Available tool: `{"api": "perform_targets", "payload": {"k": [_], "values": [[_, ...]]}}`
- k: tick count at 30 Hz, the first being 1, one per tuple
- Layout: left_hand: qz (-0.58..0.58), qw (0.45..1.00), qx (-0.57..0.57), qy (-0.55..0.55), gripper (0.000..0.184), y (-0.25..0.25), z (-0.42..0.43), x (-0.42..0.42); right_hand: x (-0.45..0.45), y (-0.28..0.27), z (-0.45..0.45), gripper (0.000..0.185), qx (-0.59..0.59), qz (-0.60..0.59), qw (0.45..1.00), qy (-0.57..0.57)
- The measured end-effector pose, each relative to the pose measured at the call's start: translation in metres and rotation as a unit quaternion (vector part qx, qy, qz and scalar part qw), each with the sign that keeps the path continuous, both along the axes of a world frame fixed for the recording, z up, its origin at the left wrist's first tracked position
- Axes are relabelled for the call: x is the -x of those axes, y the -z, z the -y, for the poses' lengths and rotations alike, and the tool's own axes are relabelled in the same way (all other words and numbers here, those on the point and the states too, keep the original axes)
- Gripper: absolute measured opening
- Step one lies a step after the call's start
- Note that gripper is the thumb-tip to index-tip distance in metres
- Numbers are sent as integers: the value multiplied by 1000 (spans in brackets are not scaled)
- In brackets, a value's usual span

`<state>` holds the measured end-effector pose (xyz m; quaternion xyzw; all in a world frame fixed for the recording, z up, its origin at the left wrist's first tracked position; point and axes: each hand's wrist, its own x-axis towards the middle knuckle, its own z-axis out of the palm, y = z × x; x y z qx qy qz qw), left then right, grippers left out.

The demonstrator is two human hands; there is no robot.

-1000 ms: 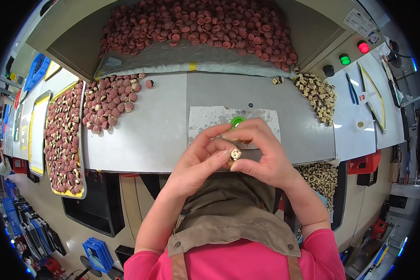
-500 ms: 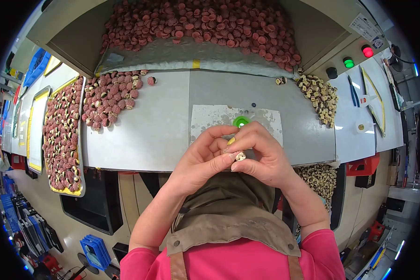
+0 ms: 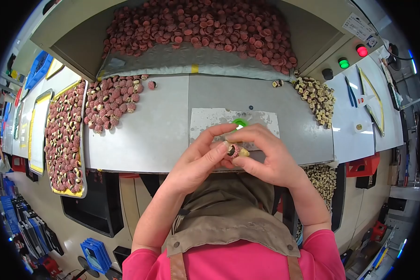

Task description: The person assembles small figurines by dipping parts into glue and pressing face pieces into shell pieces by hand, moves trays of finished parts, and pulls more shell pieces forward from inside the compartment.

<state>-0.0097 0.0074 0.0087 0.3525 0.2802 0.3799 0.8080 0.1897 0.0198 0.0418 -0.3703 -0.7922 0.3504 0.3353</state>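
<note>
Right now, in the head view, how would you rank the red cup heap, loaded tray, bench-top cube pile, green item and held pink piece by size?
Largest to smallest:
red cup heap
loaded tray
cube pile
Unsure: green item and held pink piece; both are small and partly hidden.

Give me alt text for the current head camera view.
A bare left hand and bare right hand hold a small bumpy pink piece with a dark centre at a smooth grey tabletop; bumpy pink pieces heap at left, brown-and-cream cubes at right, hollow dark-pink cups behind.
</note>
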Motion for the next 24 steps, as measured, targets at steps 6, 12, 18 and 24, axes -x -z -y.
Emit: {"api": "perform_targets", "payload": {"k": [6,12,18,24], "values": [[17,1000,9,-3,53,2,3,0,-2,1,1,24,119,-52,991,-32],[-13,1000,-6,-19,51,3,5,-2,-3,0,2,22,151,-63,986,-39],[-16,999,-6,-28,47,0,5,-5,-4,3,2,20,168,-92,980,-48],[-31,999,-2,-17,45,1,4,-5,-5,6,3,18,182,-108,977,-40]]}}
